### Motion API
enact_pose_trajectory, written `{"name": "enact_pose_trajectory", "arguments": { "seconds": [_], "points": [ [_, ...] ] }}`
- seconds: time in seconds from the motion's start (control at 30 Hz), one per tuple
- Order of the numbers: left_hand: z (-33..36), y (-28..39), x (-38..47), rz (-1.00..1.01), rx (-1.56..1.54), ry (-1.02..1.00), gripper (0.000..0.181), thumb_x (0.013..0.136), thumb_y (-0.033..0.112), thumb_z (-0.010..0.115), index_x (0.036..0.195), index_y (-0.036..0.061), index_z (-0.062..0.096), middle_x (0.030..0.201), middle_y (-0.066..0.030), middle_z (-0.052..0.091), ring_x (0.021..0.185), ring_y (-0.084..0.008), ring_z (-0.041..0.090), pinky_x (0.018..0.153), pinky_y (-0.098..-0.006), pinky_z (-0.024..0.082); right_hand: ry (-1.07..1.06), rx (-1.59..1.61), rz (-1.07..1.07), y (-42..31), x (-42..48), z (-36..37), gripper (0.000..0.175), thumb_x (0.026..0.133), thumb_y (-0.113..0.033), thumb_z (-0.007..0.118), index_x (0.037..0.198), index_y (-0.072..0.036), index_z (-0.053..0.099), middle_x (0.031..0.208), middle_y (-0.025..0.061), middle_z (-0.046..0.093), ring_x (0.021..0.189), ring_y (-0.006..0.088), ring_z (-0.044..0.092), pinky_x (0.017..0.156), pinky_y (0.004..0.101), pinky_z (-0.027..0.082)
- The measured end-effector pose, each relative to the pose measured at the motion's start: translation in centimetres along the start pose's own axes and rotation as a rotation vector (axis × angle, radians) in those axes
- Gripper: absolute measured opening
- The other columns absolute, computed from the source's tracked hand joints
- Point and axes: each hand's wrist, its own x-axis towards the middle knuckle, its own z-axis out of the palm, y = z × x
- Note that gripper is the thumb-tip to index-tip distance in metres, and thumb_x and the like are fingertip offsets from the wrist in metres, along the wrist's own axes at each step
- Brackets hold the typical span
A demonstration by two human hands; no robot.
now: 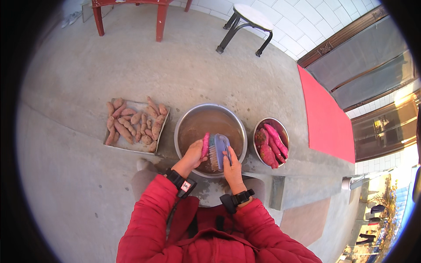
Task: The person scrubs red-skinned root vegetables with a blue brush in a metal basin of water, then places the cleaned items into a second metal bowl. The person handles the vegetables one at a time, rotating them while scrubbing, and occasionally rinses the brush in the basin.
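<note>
A wide metal basin (210,115) of cloudy brown water stands before me. Over it, my left hand (194,154) grips a wet pink sweet potato (205,144). My right hand (233,164) is closed on the handle of a blue-grey scrubbing brush (221,151), its bristles facing left, close beside the sweet potato; whether they touch I cannot tell. To the basin's left, a shallow metal tray (128,150) holds several dull, soil-covered sweet potatoes (123,131). At its right, a smaller metal bowl (288,134) contains several bright pink sweet potatoes (276,141).
A round-topped stool (253,16) with black legs and a red wooden piece of furniture (131,2) stand near the tiled wall. On the right, a red mat (327,121) lies before the glass doors. A low concrete step edge (302,174) runs beside the bowl.
</note>
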Motion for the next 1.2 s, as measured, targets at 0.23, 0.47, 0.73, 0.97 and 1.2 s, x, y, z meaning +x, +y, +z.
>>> {"name": "enact_pose_trajectory", "arguments": {
  "seconds": [0.23, 0.47, 0.73, 0.97, 1.2],
  "points": [
    [1.1, -0.8, -0.3, -0.052, -0.112, -0.029, 0.028, 0.095, 0.028, 0.031, 0.099, 0.0068, 0.049, 0.072, -0.0037, 0.051, 0.055, -0.0119, 0.048, 0.042, -0.0263, 0.041, -0.005, -0.113, -0.103, -0.5, 3.4, 1.2, 0.037, 0.084, -0.005, 0.049, 0.12, 0.002, 0.044, 0.1, 0.0202, 0.059, 0.092, 0.0259, 0.059, 0.08, 0.031, 0.044],
    [-0.3, -0.8, -0.6, -0.022, -0.015, -0.157, 0.026, 0.094, 0.024, 0.034, 0.102, 0.0035, 0.047, 0.074, -0.0065, 0.052, 0.053, -0.0139, 0.049, 0.043, -0.028, 0.042, 0.022, -0.089, -0.131, -0.2, 5.3, 1.4, 0.036, 0.084, -0.005, 0.048, 0.119, 0.002, 0.044, 0.101, 0.0225, 0.057, 0.093, 0.0298, 0.059, 0.078, 0.0333, 0.045],
    [0.8, -0.6, -1.4, -0.074, 0.084, -0.071, 0.029, 0.094, 0.022, 0.033, 0.116, 0.0057, 0.044, 0.085, -0.0078, 0.055, 0.054, -0.014, 0.051, 0.039, -0.0217, 0.041, 0.062, -0.181, -0.141, 1.8, 5.9, 0.9, 0.035, 0.084, -0.01, 0.048, 0.118, 0.0, 0.045, 0.102, 0.0229, 0.057, 0.094, 0.0323, 0.057, 0.08, 0.0351, 0.045],
    [-0.3, 0.1, -0.8, -0.055, -0.111, -0.278, 0.037, 0.093, 0.027, 0.037, 0.125, 0.0064, 0.039, 0.082, -0.0052, 0.054, 0.056, -0.0119, 0.052, 0.041, -0.0203, 0.041, 0.129, -0.514, -0.23, 7.1, 9.2, -0.4, 0.038, 0.082, -0.014, 0.049, 0.118, -0.005, 0.045, 0.097, 0.0226, 0.057, 0.087, 0.0373, 0.055, 0.074, 0.0441, 0.044],
    [-0.9, -0.1, 0.0, -0.039, -0.098, -0.024, 0.035, 0.092, 0.026, 0.039, 0.123, 0.0091, 0.04, 0.079, -0.0024, 0.053, 0.057, -0.0117, 0.052, 0.043, -0.0217, 0.043, 0.001, -0.135, 0.007, 4.2, 4.3, -0.8, 0.04, 0.084, -0.011, 0.05, 0.122, -0.002, 0.044, 0.101, 0.0203, 0.059, 0.093, 0.0289, 0.058, 0.081, 0.0332, 0.044]
  ]
}}
